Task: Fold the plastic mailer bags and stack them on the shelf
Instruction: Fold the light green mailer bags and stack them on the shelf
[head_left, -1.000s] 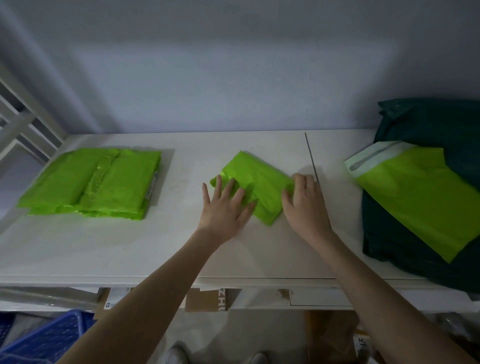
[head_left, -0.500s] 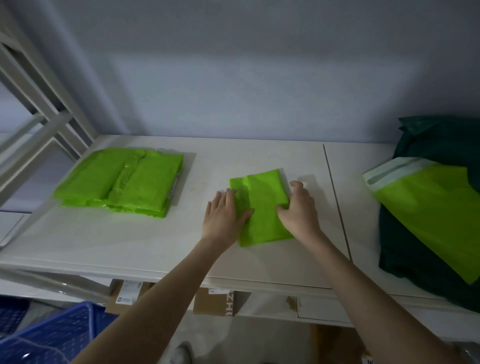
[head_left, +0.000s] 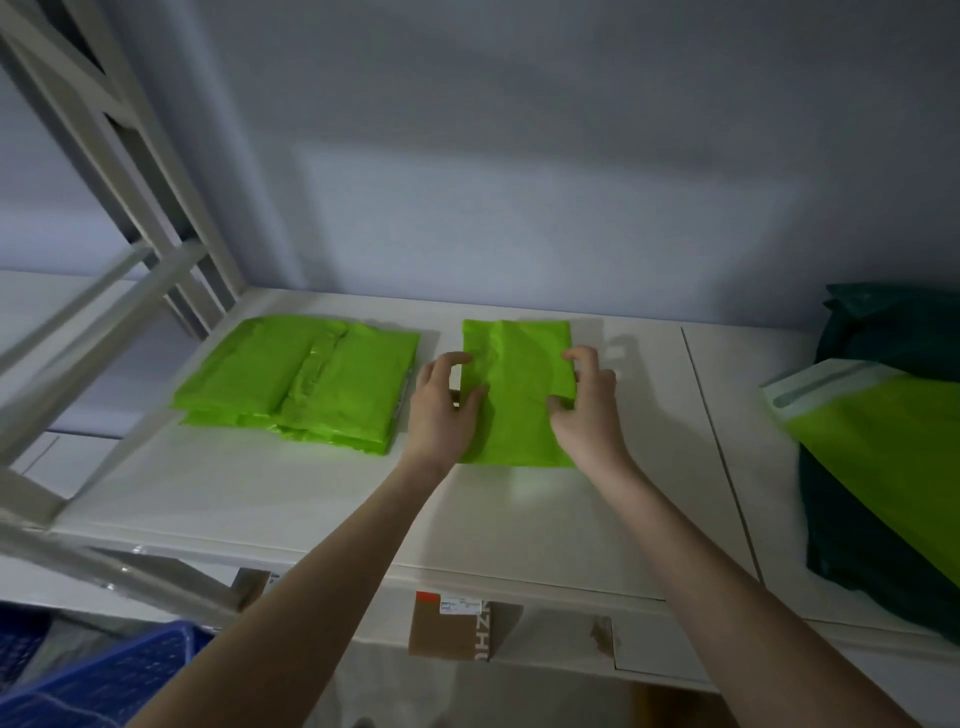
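A folded bright green mailer bag (head_left: 519, 395) is held just above the white shelf (head_left: 311, 499), near its middle. My left hand (head_left: 441, 410) pinches its left edge and my right hand (head_left: 587, 410) pinches its right edge, thumbs on top. A stack of folded green mailer bags (head_left: 301, 384) lies on the shelf just left of my left hand. Unfolded green mailers (head_left: 893, 457) with a pale flap rest on a dark green pile at the right.
White shelf uprights and braces (head_left: 130, 249) rise at the left. A dark green heap of bags (head_left: 893, 332) fills the right end. A seam (head_left: 722, 457) crosses the shelf. Cardboard boxes (head_left: 457, 631) sit below, and a blue crate (head_left: 98, 680) at lower left.
Both hands went from pressing the folded bag flat to gripping its side edges, and carried it back and leftward toward the stack. The view shifted left.
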